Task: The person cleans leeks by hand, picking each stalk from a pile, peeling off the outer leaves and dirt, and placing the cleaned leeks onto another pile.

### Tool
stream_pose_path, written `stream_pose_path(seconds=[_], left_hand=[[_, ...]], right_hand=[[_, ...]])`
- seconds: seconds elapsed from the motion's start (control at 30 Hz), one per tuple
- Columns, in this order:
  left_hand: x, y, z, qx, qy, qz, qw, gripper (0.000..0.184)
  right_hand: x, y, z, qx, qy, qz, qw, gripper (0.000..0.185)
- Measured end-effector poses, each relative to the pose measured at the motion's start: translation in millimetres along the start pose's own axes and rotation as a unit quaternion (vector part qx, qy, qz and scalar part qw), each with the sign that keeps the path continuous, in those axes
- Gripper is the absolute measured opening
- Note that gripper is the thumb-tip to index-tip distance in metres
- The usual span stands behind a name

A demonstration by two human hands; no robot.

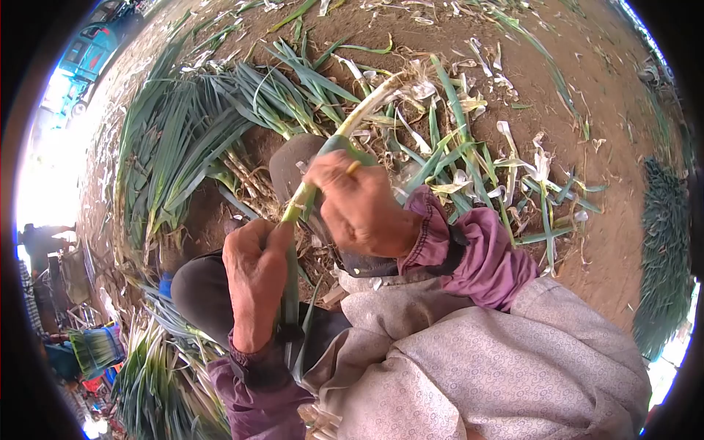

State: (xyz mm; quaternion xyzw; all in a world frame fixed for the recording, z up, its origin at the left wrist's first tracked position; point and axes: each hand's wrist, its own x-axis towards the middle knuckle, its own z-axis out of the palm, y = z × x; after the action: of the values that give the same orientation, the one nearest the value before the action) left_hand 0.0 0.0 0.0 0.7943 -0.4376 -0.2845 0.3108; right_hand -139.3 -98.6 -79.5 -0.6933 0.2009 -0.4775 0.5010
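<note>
One long green onion (370,103) slants across the middle of the view, its pale root end pointing up and away, its green leaves running down past my left wrist. My left hand (257,268) is closed round its green part, with thumb and fingers pinched together. Higher up the stalk, my right hand (363,202) is curled closed against it and slightly blurred. A peeled-back green leaf bends beside the right fingers. Exactly what those fingers pinch is partly hidden.
A heap of green onions (176,139) lies on the soil to the left. Stripped leaves and skins (455,169) litter the ground ahead. More onions (158,381) lie at lower left. A dark green pile (664,257) stretches along the right. A blue vehicle (84,55) stands far left.
</note>
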Motion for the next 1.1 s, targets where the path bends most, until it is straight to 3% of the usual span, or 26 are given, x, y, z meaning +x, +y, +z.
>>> stream_pose_path(seconds=[0.07, 0.3, 0.7, 0.87, 0.97, 1.03, 1.1], left_hand=[[-2, 5, 1, -0.051, -0.012, -0.017, 0.998, 0.031], [2, -9, 7, -0.048, -0.007, -0.018, 0.999, 0.032], [5, -11, 15, -0.004, 0.032, 0.003, 0.999, 0.029], [3, -6, 10, -0.042, -0.005, -0.040, 0.998, 0.029], [4, -8, 10, 0.027, 0.017, 0.004, 0.999, 0.030], [8, -19, 9, -0.007, 0.020, -0.016, 1.000, 0.030], [9, -21, 8, -0.046, 0.010, -0.032, 0.998, 0.031]], right_hand=[[-1, 4, -3, -0.191, 0.052, -0.166, 0.966, 0.030], [-5, -9, 8, -0.320, -0.015, -0.117, 0.940, 0.024], [-5, -5, 9, -0.330, -0.016, -0.140, 0.934, 0.017], [-8, 0, -3, -0.198, 0.035, -0.080, 0.976, 0.015], [-16, -4, -25, -0.137, 0.050, -0.063, 0.987, 0.012], [-17, -11, -42, -0.093, 0.068, -0.041, 0.992, 0.011], [-18, -12, -63, -0.118, 0.087, 0.031, 0.989, 0.014]])
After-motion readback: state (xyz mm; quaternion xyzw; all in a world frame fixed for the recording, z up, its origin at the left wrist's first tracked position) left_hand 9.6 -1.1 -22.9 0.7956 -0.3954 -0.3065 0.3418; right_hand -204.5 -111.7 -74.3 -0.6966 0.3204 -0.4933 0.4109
